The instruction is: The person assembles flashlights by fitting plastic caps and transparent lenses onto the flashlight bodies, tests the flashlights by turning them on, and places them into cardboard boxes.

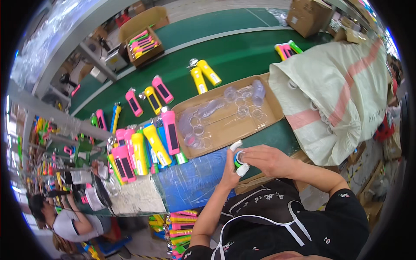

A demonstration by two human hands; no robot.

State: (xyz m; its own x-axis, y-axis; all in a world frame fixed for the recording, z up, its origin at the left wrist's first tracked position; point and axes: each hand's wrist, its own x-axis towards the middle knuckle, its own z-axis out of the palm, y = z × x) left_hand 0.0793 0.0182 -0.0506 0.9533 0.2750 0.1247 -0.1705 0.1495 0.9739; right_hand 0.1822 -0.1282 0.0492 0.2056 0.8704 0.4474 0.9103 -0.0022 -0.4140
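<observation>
Close to the bench edge, my left hand [228,172] is closed around a flashlight [238,159] held end-on. Its round end shows dark with a green and blue edge; the rest is hidden by my fingers. My right hand [269,161] is closed over the same end from the right, fingertips pressed together on it. White coverings sit on some fingertips. Just beyond my hands stands a shallow cardboard tray [225,125] holding clear plastic round caps [258,93] and rings. Left of it, pink, yellow and blue flashlights [157,145] with dark panels lie heaped.
A white woven sack [333,95] with pink stripes leans at the right. Several flashlights [162,89] lie along the green conveyor belt [242,56]. A filled cardboard box [145,47] stands far left. A co-worker [71,219] sits at lower left. More flashlights [182,229] are below the bench.
</observation>
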